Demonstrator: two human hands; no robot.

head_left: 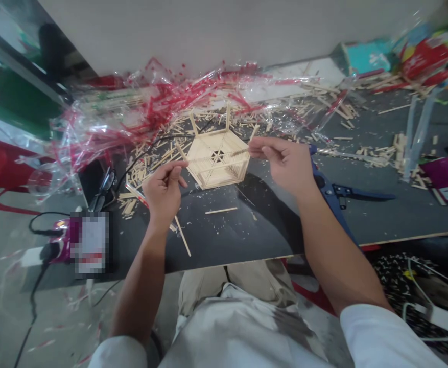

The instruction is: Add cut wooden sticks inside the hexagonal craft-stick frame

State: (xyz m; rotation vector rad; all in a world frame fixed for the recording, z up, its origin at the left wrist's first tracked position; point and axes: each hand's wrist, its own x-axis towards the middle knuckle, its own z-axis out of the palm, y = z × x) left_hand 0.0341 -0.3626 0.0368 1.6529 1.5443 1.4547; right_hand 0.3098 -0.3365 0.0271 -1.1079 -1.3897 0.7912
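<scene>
A hexagonal frame of stacked thin wooden sticks (pixel 203 145) lies on the dark table in front of me, with a small dark opening at its middle. Short sticks stand up from several of its corners, one of them an upright stick (pixel 228 117) at the back. My left hand (pixel 166 191) is at the frame's left corner, thumb and fingers pinched together. At the right corner, beside another upright stick, my right hand (pixel 285 161) also pinches. A thin pale line crosses the frame between my fingertips; whether I hold its ends is too small to tell.
Loose stick pieces (pixel 132 207) and crumpled red-and-clear plastic wrapping (pixel 170 99) cover the back and left. Blue-handled cutters (pixel 329 191) lie by my right forearm. Single sticks (pixel 221 210) lie near the front edge. Eyeglasses (pixel 107 184) and a power bank with cables (pixel 61 235) sit left.
</scene>
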